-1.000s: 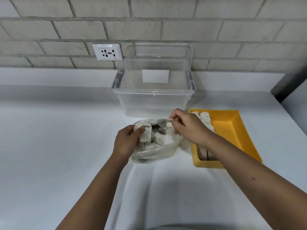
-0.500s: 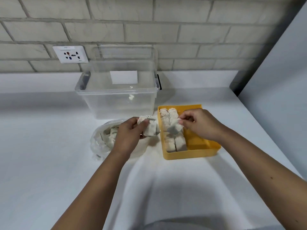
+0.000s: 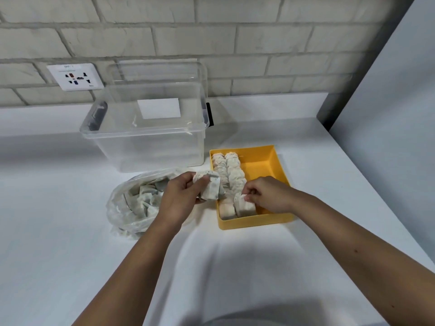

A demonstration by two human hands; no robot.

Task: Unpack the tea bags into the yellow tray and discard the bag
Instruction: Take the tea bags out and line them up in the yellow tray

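Unpacking seems roughly halfway: two rows of tea bags [image 3: 231,170] sit in the yellow tray [image 3: 256,223], right hand [image 3: 268,194] pinches one there, left hand [image 3: 181,196] grips several, plastic bag [image 3: 131,208] alongside holds many more

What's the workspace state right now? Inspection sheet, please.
Surface: white counter, shadowed near the person.
Job's things: tray holds two rows of tea bags along its left side; bag lies left of it, open, with more tea bags inside.
Clutter: clear bin behind the bag, lid leaning against the wall behind it.
Grippers: left hand holds a bunch of tea bags between bag and tray; right hand pinches one sachet at the near end of the right row.
Cables: nothing seen.
Surroundings: brick wall, socket, grey panel at right.
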